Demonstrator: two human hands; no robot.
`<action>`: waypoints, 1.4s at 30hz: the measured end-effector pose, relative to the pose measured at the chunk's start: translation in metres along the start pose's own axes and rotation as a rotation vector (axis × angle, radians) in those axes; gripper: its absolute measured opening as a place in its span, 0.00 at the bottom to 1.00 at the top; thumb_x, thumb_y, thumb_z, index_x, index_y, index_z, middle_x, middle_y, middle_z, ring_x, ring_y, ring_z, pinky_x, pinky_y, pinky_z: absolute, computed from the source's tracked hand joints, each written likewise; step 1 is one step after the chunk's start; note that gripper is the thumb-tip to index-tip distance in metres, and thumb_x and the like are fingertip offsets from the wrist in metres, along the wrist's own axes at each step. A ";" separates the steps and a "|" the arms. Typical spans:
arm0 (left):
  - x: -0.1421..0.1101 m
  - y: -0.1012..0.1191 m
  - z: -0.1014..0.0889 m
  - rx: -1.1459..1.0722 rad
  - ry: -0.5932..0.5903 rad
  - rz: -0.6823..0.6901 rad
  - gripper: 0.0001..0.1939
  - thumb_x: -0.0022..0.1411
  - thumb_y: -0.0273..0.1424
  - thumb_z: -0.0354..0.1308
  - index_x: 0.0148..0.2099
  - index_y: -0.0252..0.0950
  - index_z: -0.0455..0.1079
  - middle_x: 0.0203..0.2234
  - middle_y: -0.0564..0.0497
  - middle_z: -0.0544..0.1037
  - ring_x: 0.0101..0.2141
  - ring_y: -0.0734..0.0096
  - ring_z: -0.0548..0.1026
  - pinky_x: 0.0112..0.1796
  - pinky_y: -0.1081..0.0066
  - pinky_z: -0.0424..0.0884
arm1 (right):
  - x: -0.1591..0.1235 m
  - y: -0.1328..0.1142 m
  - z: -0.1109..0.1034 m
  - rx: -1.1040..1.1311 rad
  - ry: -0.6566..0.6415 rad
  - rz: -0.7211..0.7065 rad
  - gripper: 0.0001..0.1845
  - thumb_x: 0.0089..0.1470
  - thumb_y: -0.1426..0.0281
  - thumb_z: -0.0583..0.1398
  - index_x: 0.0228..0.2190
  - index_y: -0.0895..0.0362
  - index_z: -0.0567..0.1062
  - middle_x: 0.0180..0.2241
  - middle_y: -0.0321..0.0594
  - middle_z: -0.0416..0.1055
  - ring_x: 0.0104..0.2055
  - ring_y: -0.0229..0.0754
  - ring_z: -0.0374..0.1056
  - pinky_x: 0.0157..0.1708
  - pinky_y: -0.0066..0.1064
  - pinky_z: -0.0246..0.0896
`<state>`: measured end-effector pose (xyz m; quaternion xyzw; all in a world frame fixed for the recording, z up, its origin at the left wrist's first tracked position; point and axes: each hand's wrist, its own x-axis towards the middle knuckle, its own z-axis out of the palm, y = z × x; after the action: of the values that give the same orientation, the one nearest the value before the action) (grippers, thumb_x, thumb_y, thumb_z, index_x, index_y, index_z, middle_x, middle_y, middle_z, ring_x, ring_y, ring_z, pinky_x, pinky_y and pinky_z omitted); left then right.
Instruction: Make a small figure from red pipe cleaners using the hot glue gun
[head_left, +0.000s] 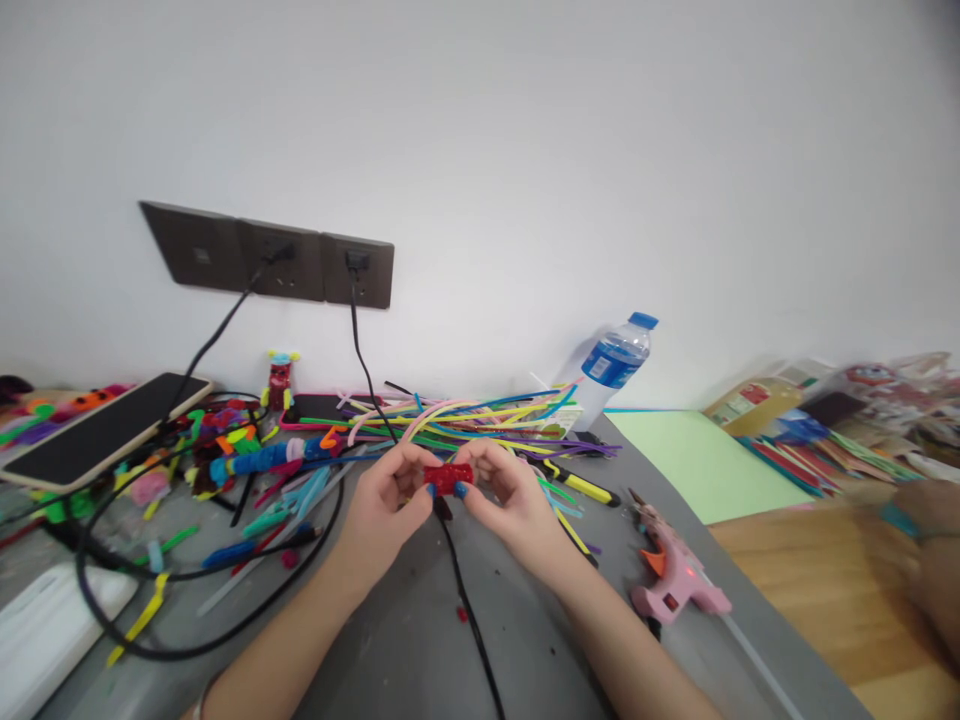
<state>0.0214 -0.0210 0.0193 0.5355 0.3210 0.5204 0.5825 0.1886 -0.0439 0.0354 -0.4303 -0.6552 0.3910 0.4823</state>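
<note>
Between both hands, above the grey table, is a small red fuzzy roll (448, 479), which looks like coiled pipe cleaner. My left hand (390, 500) pinches its left end between thumb and fingers. Its right end sits in the pinch of my right hand (514, 500). Behind the hands lies a spread bunch of coloured pipe cleaners (465, 415). A pink hot glue gun (679, 575) with a lit red light rests to the right of my right hand. A yellow-handled cutter (585, 488) lies just beyond that hand.
Left are a phone (105, 425), pipe-cleaner pieces, a small red figure (279, 380) and a looped black cable (225, 640). A water bottle (615, 360) leans on the wall. Green paper (675, 465) lies right, near another person's arm (937, 540). A cord runs below my hands.
</note>
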 end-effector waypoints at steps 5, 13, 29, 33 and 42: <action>0.001 0.000 0.000 0.014 -0.004 0.003 0.09 0.48 0.27 0.63 0.35 0.35 0.72 0.25 0.53 0.73 0.26 0.74 0.69 0.27 0.75 0.65 | 0.000 0.000 0.000 -0.008 0.004 -0.001 0.07 0.51 0.74 0.58 0.35 0.54 0.70 0.30 0.35 0.67 0.31 0.38 0.61 0.34 0.30 0.59; 0.000 0.000 0.000 0.000 -0.018 0.002 0.09 0.48 0.28 0.62 0.35 0.35 0.71 0.27 0.53 0.74 0.26 0.73 0.70 0.27 0.74 0.66 | 0.000 0.001 0.000 0.002 -0.004 0.000 0.07 0.51 0.75 0.58 0.35 0.55 0.70 0.30 0.35 0.66 0.31 0.38 0.61 0.34 0.30 0.58; 0.001 -0.002 0.000 -0.017 -0.021 -0.007 0.09 0.48 0.28 0.62 0.35 0.36 0.71 0.27 0.53 0.74 0.26 0.73 0.70 0.28 0.74 0.66 | 0.000 0.001 0.000 0.001 -0.007 -0.002 0.08 0.51 0.76 0.58 0.35 0.55 0.70 0.30 0.34 0.67 0.31 0.37 0.62 0.34 0.30 0.59; 0.001 -0.003 0.000 -0.016 -0.016 -0.002 0.09 0.48 0.27 0.62 0.35 0.35 0.71 0.26 0.53 0.74 0.26 0.73 0.70 0.28 0.74 0.65 | 0.000 0.001 0.000 0.005 -0.009 -0.001 0.07 0.51 0.75 0.58 0.35 0.55 0.70 0.30 0.35 0.67 0.31 0.38 0.62 0.34 0.30 0.58; 0.001 -0.006 -0.001 -0.029 -0.019 0.007 0.09 0.48 0.26 0.61 0.36 0.35 0.72 0.27 0.53 0.74 0.27 0.73 0.71 0.27 0.74 0.65 | 0.000 0.002 0.000 0.012 -0.016 0.005 0.07 0.52 0.76 0.57 0.35 0.55 0.69 0.31 0.35 0.66 0.32 0.38 0.61 0.34 0.30 0.58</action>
<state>0.0218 -0.0191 0.0134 0.5330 0.3064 0.5219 0.5913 0.1892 -0.0436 0.0340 -0.4258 -0.6557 0.3996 0.4785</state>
